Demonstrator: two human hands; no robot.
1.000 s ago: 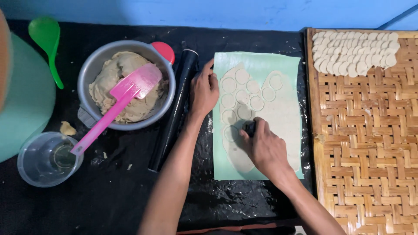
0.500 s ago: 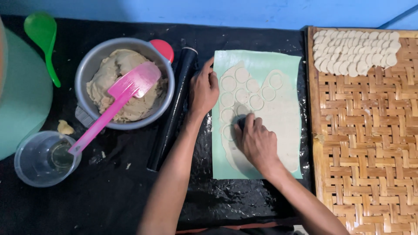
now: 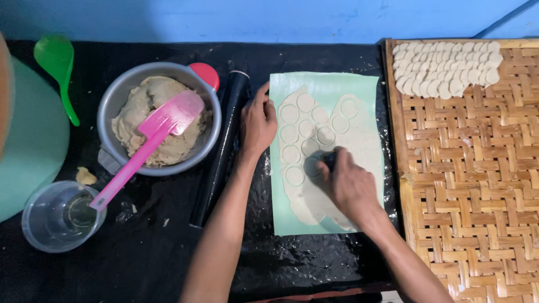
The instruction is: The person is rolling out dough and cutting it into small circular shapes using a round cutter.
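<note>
Pale, flat dough sheet scored with round cuts, lying on the light green mat.

view: just the one head cam
angle: pretty much straight down on the black table
range: close, arm's length
edges: blue wall up top

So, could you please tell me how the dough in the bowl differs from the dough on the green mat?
The dough in the bowl is a thick, lumpy mass with a pink spatula resting on it, while the dough on the mat is rolled into a thin, flat sheet. The sheet is marked with cut circles; the bowl dough bears none. The right hand presses on the sheet; no hand touches the bowl dough. Both are pale beige.
</note>
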